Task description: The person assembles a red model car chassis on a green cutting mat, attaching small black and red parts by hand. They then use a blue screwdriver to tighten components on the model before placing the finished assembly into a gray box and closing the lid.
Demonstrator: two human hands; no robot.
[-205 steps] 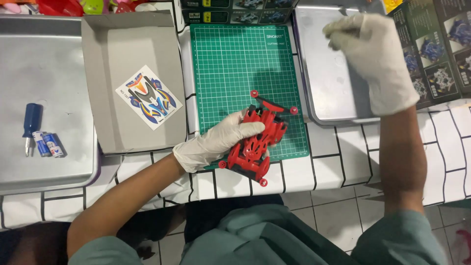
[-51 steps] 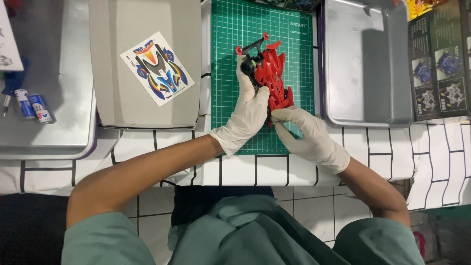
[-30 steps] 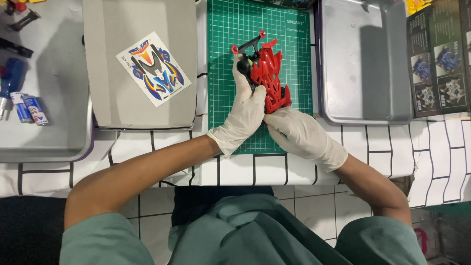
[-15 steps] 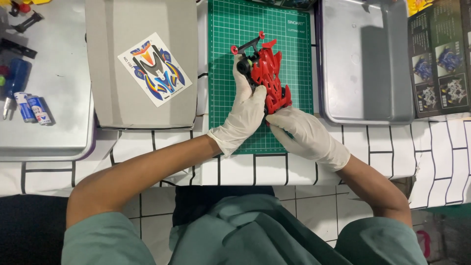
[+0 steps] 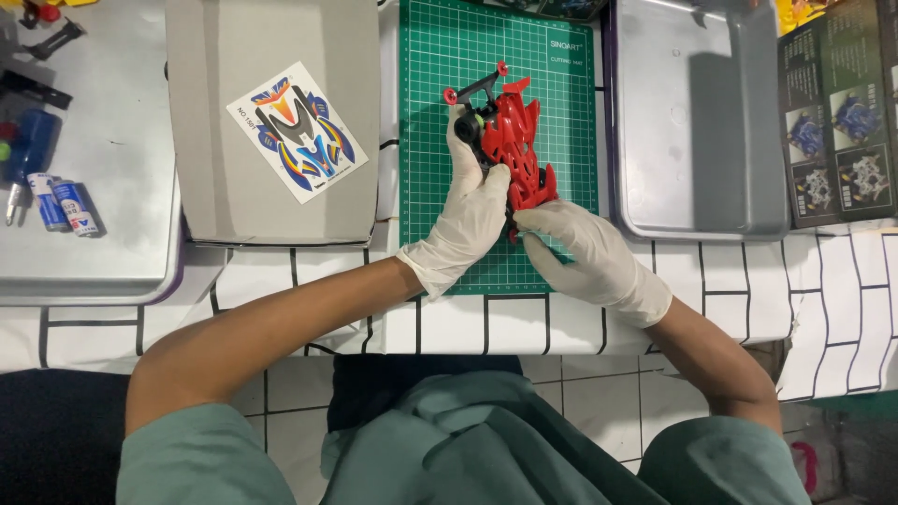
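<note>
A red toy race car [image 5: 513, 142] with black wheels and small red rollers lies on the green cutting mat [image 5: 440, 56]. My left hand [image 5: 466, 213], in a white glove, grips the car's left side, fingers reaching up to a black wheel. My right hand [image 5: 580, 254], also gloved, holds the car's near end from below right. Both hands rest over the mat's lower half.
A grey box lid [image 5: 271, 47] with a colourful sticker sheet [image 5: 296, 129] lies left of the mat. A metal tray [image 5: 94, 252] at far left holds two batteries [image 5: 64, 206] and a blue tool [image 5: 28, 150]. Another metal tray [image 5: 702, 122] and a printed box [image 5: 842, 112] sit at the right.
Over the last seconds both hands have stayed on the red car on the mat; the view shifted slightly. Much earlier my right hand was raised over the right tray.
</note>
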